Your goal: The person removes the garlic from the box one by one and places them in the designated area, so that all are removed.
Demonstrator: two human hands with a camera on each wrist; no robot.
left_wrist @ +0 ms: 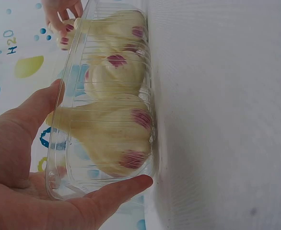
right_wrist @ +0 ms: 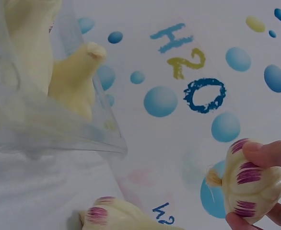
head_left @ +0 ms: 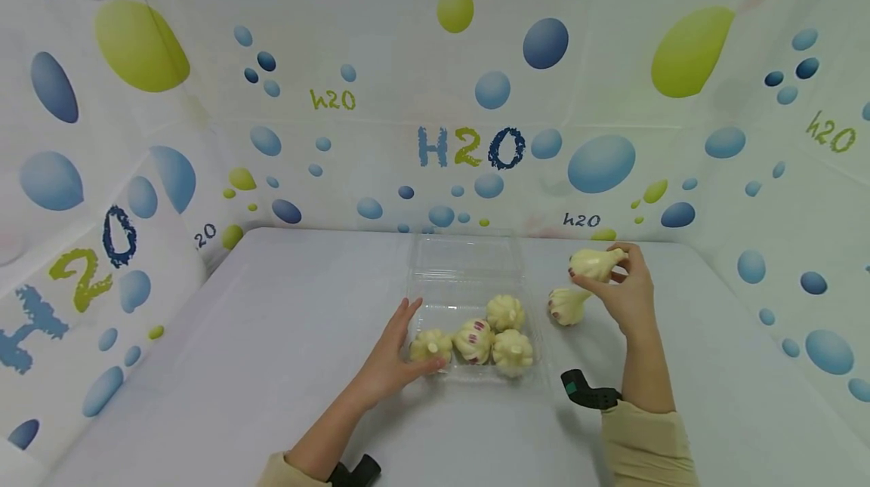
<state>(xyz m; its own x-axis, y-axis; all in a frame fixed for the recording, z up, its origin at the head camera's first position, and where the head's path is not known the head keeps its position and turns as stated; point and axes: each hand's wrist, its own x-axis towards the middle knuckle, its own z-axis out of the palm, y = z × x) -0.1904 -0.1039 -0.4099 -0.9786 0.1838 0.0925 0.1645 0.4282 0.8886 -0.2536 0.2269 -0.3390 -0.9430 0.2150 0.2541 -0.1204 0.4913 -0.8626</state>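
Observation:
A clear plastic hinged container (head_left: 435, 313) holds several pale garlic bulbs (head_left: 513, 352) with purple marks, some with stems up. At its left end my left hand (head_left: 390, 366) grips it, thumb along the front side and fingers at the left side; the left wrist view shows the thumb and fingers (left_wrist: 116, 191) spanning that end. Right of the container, my right hand (head_left: 625, 294) holds a garlic bulb (head_left: 593, 264) raised, pinched between thumb and fingers. Below it another garlic bulb (head_left: 566, 306) lies on its side on the table, also seen in the right wrist view.
The container's transparent lid (head_left: 469, 257) lies opened backward, toward the rear of the white table (head_left: 306, 306). Behind the table hangs a patterned curtain (head_left: 381, 57) with blue and green spots. A black wrist device (head_left: 587, 390) sits on the right forearm.

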